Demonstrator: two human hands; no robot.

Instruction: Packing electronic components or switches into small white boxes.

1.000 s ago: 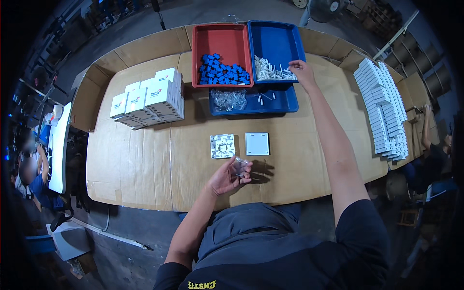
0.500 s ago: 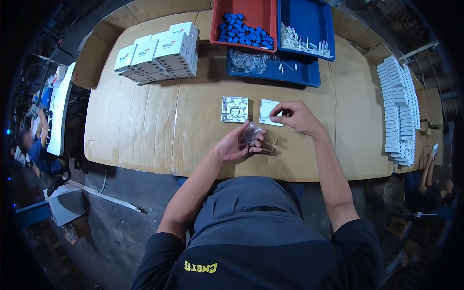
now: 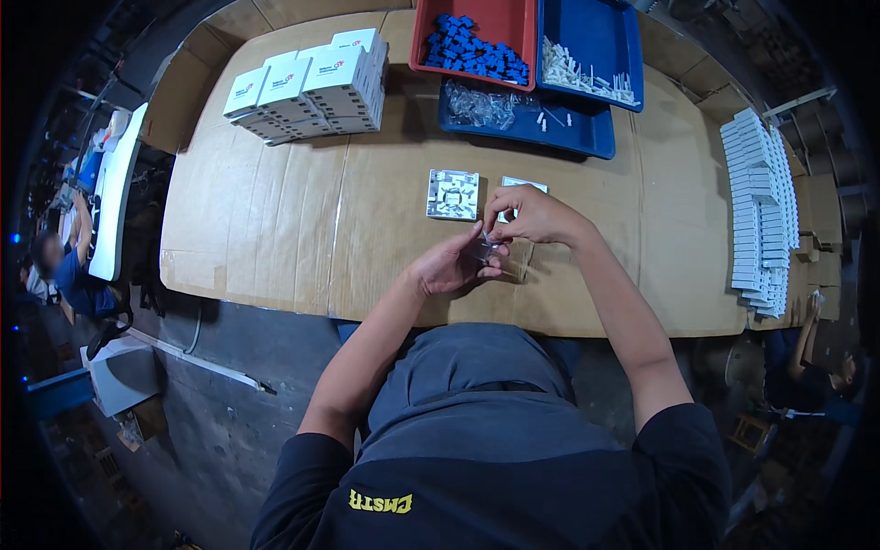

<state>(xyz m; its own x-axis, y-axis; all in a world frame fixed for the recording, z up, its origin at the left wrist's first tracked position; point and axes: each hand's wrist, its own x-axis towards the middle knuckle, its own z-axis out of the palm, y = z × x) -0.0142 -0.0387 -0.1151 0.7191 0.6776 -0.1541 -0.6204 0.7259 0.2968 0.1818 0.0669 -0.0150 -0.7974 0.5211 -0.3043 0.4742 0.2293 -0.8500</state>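
Observation:
My left hand (image 3: 449, 266) is closed around a small clear plastic bag (image 3: 489, 249), its fingers curled beneath it. Over the top of the bag, my right hand (image 3: 536, 217) pinches with thumb and forefinger; what sits between the fingertips is too small to make out. Just beyond my hands lies a white square box-like part (image 3: 453, 194) with a cut-out, patterned inside. To its right is a flat white square plate (image 3: 527, 184), mostly covered by my right hand.
White square units (image 3: 312, 87) are stacked at the back left. A red tray (image 3: 475, 78) of blue pieces, a blue tray (image 3: 637, 55) of white plugs and a lower blue tray (image 3: 596, 137) with clear bags stand at the back. Stacked white plates (image 3: 756, 215) line the right edge. Other people sit at both sides.
My right hand has moved left from above the white plate to the bag in my left hand. The fingertips of both hands now meet at the bag. The view has shifted slightly.

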